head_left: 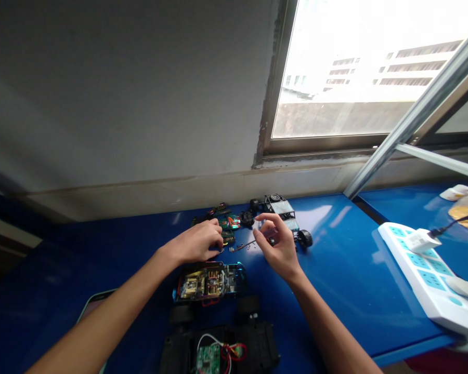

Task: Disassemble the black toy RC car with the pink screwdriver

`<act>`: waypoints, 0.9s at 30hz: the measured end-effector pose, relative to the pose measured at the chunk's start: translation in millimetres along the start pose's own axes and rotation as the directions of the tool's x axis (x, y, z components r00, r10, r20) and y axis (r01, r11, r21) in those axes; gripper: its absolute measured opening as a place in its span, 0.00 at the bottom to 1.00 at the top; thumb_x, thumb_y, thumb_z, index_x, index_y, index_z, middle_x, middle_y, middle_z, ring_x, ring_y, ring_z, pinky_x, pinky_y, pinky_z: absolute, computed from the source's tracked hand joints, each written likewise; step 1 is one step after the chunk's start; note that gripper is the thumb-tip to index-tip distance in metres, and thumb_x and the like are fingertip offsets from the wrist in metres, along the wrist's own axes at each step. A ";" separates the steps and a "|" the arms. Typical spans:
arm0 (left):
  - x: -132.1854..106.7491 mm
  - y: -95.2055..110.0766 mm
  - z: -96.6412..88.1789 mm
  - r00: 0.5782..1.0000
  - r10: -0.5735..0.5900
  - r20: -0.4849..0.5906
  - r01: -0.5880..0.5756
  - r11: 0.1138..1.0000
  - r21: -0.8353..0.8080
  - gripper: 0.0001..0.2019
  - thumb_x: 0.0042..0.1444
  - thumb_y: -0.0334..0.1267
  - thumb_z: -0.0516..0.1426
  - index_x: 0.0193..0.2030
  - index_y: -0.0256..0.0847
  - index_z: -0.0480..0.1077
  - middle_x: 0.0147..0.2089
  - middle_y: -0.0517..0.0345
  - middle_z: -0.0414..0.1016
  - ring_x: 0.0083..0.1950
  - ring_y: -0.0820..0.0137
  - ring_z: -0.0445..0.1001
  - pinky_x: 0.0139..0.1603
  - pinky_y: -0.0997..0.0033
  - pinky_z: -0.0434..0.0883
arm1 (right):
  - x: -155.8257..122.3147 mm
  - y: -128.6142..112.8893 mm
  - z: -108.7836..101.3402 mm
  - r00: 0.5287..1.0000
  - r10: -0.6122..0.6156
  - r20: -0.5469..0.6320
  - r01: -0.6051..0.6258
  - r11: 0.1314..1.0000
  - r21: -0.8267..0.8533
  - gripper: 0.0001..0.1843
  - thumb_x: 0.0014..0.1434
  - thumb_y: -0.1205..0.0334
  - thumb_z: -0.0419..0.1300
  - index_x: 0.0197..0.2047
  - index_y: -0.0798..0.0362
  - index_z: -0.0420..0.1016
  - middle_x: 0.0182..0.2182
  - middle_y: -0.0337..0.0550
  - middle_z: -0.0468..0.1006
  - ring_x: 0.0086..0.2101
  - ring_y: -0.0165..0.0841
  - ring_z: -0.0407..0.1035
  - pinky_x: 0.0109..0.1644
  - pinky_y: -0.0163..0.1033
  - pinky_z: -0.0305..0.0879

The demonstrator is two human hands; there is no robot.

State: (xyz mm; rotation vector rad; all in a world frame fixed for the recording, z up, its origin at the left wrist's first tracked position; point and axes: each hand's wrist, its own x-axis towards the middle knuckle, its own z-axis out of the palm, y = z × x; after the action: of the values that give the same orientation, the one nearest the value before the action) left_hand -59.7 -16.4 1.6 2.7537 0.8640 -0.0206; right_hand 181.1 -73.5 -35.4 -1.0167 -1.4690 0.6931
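My right hand (275,244) grips a thin screwdriver (249,243), its shaft pointing left, low over the table. My left hand (198,241) is closed, fingertips down at the tabletop beside small parts; whatever is between them is too small to make out. Tiny screws (249,247) and a small spring (231,250) lie between the hands. Beyond them are shiny green and orange toy car body pieces (231,222). Nearer me sits a toy car body shell (212,283) showing a gold interior. Below it is a black car chassis (257,343) with a green circuit board (208,359) and wires.
A black toy buggy (281,208) with big wheels stands behind my right hand. A white power strip (425,275) with plugs lies at the right, near a metal frame post (409,117). Under my left forearm is a phone (95,301). The blue table (339,275) meets a wall.
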 end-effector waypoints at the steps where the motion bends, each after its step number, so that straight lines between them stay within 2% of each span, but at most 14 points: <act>1: -0.2 -0.6 0.0 1.000 0.000 -0.002 0.000 1.000 0.000 0.04 0.58 0.31 0.66 0.39 0.42 0.83 0.36 0.53 0.78 0.48 0.61 0.71 0.47 0.67 0.68 | 0.1 0.1 0.1 1.000 0.000 0.001 0.000 1.000 -0.002 0.11 0.64 0.62 0.63 0.50 0.49 0.72 0.25 0.29 0.66 0.23 0.26 0.61 0.27 0.33 0.58; 8: 3.7 -0.8 1.8 1.000 0.018 0.005 -0.018 1.000 0.021 0.04 0.57 0.30 0.66 0.37 0.43 0.84 0.34 0.53 0.77 0.47 0.60 0.71 0.47 0.65 0.67 | 1.2 -0.8 -0.2 1.000 0.000 0.004 0.000 1.000 -0.005 0.10 0.65 0.62 0.63 0.49 0.48 0.72 0.25 0.29 0.66 0.22 0.26 0.60 0.27 0.33 0.57; 19: 6.1 -2.3 4.2 0.999 0.042 -0.020 -0.043 0.999 -0.017 0.05 0.58 0.29 0.66 0.35 0.43 0.83 0.35 0.54 0.79 0.47 0.61 0.71 0.45 0.68 0.66 | 0.8 1.0 -0.5 1.000 0.004 0.012 -0.004 1.000 0.005 0.10 0.65 0.62 0.63 0.50 0.48 0.72 0.25 0.29 0.66 0.23 0.26 0.60 0.27 0.33 0.56; 27: -5.8 6.0 -5.0 0.998 -0.006 -0.057 0.002 0.997 -0.076 0.06 0.60 0.31 0.64 0.41 0.43 0.83 0.35 0.54 0.78 0.47 0.62 0.72 0.45 0.68 0.68 | 0.8 0.6 -0.1 0.999 0.025 0.030 -0.025 1.000 0.010 0.10 0.65 0.62 0.63 0.49 0.48 0.72 0.25 0.29 0.66 0.23 0.26 0.60 0.28 0.33 0.57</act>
State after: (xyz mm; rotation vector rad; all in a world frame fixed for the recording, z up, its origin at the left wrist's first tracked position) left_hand -61.4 -23.2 8.4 2.6937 0.8668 0.0889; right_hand 181.4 -72.6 -35.6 -1.0222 -1.4790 0.7355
